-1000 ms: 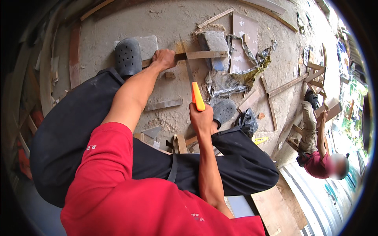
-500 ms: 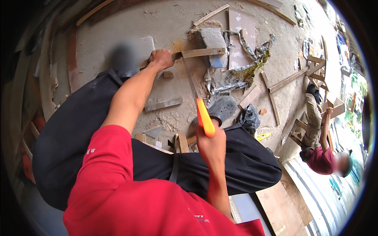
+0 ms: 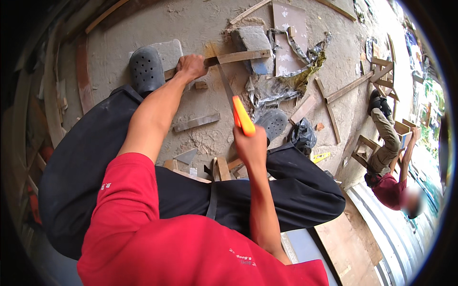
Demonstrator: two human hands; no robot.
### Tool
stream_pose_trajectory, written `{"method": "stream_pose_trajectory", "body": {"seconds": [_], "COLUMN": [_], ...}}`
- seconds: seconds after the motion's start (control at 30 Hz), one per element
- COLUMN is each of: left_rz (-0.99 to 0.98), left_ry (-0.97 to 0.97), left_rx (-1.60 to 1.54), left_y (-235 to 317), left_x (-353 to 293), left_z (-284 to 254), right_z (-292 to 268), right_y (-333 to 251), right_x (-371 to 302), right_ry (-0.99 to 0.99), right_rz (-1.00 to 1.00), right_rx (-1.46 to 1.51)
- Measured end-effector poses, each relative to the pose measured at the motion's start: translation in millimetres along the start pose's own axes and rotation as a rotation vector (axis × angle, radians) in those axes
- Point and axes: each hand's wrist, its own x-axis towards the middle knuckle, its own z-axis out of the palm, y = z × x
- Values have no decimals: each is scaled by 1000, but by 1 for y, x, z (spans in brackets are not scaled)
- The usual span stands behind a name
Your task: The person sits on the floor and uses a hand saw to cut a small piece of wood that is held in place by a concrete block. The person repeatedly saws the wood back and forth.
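Observation:
My left hand [image 3: 192, 66] is wrapped round a long wooden strip [image 3: 243, 56]. The strip's right end lies across a grey block [image 3: 252, 39], and its left part runs behind my hand towards my left foot. My right hand [image 3: 251, 145] is closed on the orange and yellow handle of a hand saw [image 3: 225, 81]. Its narrowing blade reaches up to the strip and crosses it just right of my left hand. Fine sawdust colours the ground beyond the cut. The fingertips of my right hand are partly hidden by the handle.
Grey clogs [image 3: 147, 67] are on my feet. Crumpled plastic sheeting [image 3: 286, 86], a black bag [image 3: 303, 133], an offcut [image 3: 196, 122] and a trowel-like grey plate [image 3: 186, 156] lie on the sandy ground. Another person [image 3: 393, 186] sits at the right among wooden frames [image 3: 383, 78].
My right hand has pushed the saw forward, away from my body, so its handle is nearer the strip. My left hand keeps its grip on the strip. The other person's arms have shifted.

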Motion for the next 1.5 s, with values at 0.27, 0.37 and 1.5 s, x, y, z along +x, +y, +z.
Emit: {"method": "stream_pose_trajectory", "body": {"seconds": [0.27,0.37,1.5], "left_rz": [3,13,-4], "left_ry": [-78,-50,-51], "left_rx": [50,10,15], "left_y": [14,22,-7], "left_x": [0,-6,6], "left_z": [-3,-13,-16], "right_z": [-37,-10,-7], "right_y": [-18,-4,-29], "right_x": [-60,-14,0], "right_ry": [-11,-1,-85], "right_rz": [16,-8,62], "right_rx": [101,-90,-55]}}
